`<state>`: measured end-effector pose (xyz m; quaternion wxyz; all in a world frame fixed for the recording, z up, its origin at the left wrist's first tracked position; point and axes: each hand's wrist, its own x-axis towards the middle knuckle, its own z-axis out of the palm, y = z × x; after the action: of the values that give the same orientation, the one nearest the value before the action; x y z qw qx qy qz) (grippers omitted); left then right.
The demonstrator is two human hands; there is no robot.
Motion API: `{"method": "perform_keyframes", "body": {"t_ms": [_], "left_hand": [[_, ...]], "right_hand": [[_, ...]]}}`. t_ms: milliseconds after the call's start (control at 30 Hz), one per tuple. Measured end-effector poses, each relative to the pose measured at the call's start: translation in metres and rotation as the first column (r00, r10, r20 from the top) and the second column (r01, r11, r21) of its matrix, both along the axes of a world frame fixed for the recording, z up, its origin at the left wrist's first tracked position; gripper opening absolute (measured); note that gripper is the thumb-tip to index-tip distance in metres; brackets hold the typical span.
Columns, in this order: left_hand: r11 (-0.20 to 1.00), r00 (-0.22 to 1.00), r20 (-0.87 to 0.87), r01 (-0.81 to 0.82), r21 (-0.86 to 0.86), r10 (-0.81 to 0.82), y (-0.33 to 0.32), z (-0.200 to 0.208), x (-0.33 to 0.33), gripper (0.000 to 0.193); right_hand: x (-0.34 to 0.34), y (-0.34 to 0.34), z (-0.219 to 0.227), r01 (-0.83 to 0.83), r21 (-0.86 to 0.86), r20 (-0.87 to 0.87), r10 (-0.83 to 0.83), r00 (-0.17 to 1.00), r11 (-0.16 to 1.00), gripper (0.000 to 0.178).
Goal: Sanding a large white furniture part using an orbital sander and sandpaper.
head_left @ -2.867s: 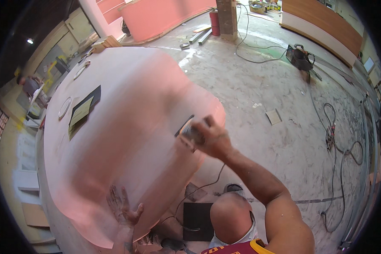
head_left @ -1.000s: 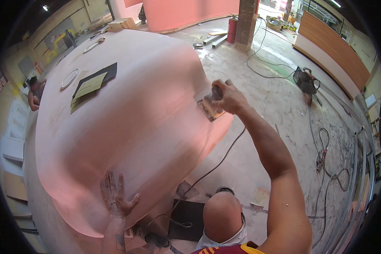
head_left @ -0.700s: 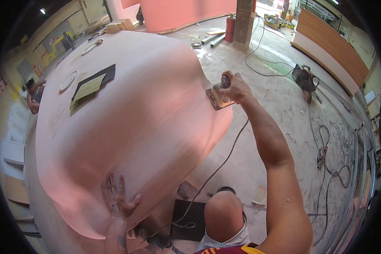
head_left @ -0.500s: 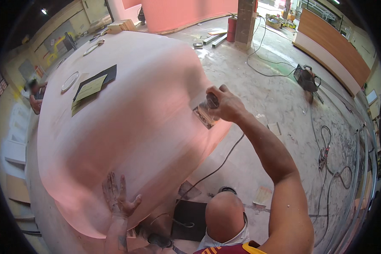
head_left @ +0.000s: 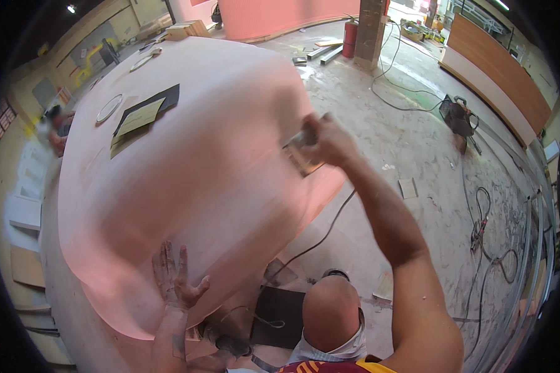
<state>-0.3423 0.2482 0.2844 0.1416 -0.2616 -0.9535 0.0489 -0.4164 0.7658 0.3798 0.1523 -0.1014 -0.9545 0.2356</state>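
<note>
A large, smoothly curved panel [head_left: 186, 186], pink and dusted white, fills the left and middle of the view. Its right side carries a corded sander [head_left: 302, 161], gripped from above by my right hand [head_left: 331, 143]. That hand and the tool are blurred by motion, and the sander's square base rests against the surface. From it a dark cord [head_left: 322, 241] runs down toward my knee. At the near end of the panel, my left hand [head_left: 177, 283] lies open on the surface, fingers stretched and thumb out to the side, dusty and holding nothing.
Sandpaper sheets [head_left: 142, 119] and a white ring [head_left: 109, 109] lie on top of the panel. Another person [head_left: 57, 130] crouches beyond its left edge. On the floor at right are a black power tool [head_left: 458, 115] and tangled cables [head_left: 483, 239]; a red extinguisher [head_left: 350, 40] stands behind.
The sander and my right hand have shifted slightly up along the panel. My left hand stays on the near end, its fingers showing more sharply. The whole view has tilted a little.
</note>
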Motion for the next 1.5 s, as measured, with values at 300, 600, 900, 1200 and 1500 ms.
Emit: {"method": "perform_keyframes", "body": {"t_ms": [300, 600, 900, 1200, 1500], "left_hand": [[0.997, 0.997, 0.070, -0.016, -0.076, 0.022, 0.005, 0.007, 0.001, 0.108], [0.998, 0.998, 0.059, -0.011, -0.054, 0.014, 0.004, 0.006, -0.001, 0.110], [0.999, 0.999, 0.036, 0.001, -0.053, 0.001, 0.003, 0.004, -0.001, 0.110], [1.000, 0.999, 0.035, -0.012, -0.025, 0.012, 0.002, 0.003, -0.001, 0.112], [0.999, 1.000, 0.029, -0.010, -0.035, 0.011, 0.000, 0.000, -0.001, 0.113]], "right_hand": [[0.061, -0.082, -0.018, -0.270, 0.020, -0.077, 0.271, 0.960, 0.963, 0.056], [0.010, 0.077, 0.003, 0.277, -0.131, 0.125, -0.261, 0.957, 0.952, 0.069], [0.029, 0.004, -0.009, -0.046, -0.001, -0.001, 0.046, 0.999, 0.999, 0.066], [0.006, 0.064, 0.009, 0.273, -0.145, 0.165, -0.249, 0.954, 0.951, 0.071], [0.001, 0.003, 0.003, 0.007, -0.016, 0.082, -0.006, 0.997, 1.000, 0.066]]}}
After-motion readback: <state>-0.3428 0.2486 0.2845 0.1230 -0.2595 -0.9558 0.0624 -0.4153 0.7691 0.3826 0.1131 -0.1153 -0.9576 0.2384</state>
